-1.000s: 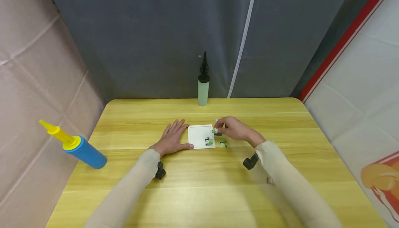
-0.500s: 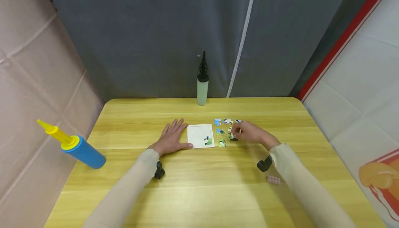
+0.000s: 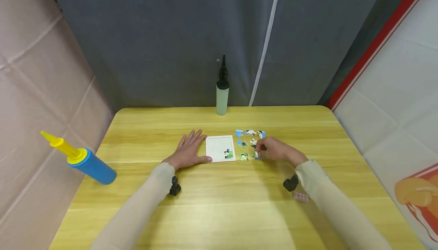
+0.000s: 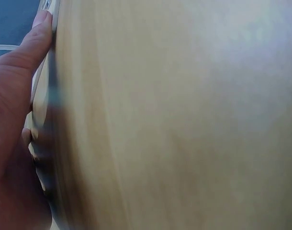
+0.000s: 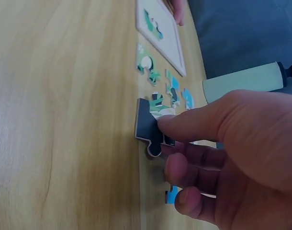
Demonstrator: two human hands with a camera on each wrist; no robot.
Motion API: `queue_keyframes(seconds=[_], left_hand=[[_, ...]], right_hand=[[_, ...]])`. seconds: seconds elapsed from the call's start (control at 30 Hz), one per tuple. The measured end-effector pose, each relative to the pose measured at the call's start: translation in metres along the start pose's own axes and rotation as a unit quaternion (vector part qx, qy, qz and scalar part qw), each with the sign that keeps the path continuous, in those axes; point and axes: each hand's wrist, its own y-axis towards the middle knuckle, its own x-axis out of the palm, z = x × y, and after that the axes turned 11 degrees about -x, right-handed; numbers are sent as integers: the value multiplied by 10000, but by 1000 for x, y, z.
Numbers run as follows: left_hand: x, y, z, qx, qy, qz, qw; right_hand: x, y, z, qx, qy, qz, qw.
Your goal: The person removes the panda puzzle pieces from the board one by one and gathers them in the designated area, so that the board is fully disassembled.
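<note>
My left hand lies on the table with fingers spread, its thumb and a fingertip touching the left side of a square white puzzle tray. In the tray's lower right corner sits a green, white and black jigsaw piece. To the right of the tray, my right hand pinches a dark grey, green and white jigsaw piece low at the tabletop. The right wrist view shows the thumb on its face, with the index finger mostly hidden. Several loose pieces lie between hand and tray.
A pale green hand pump with a black top stands at the table's back edge. A blue and yellow pump stands at the left. Beside my right forearm lies a small pink studded block. A grey curtain hangs behind.
My right hand has moved right from the tray's edge with the jigsaw piece, then slightly toward me, uncovering the loose pieces. The left hand has stayed in place.
</note>
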Motion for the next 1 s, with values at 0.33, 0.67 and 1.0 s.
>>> queue_keyframes(seconds=[0.33,0.67,1.0], left_hand=[[6,6,-7,55,-131,30,9999],[9,8,-12,24,-194,49,9998],[8,8,-9,28,-214,37,9998]], right_hand=[[0,2,-3,189,-327,110,9992],[-4,19,-26,-43,-551,170,9983],[19,54,-46,-392,-760,-78,9963]])
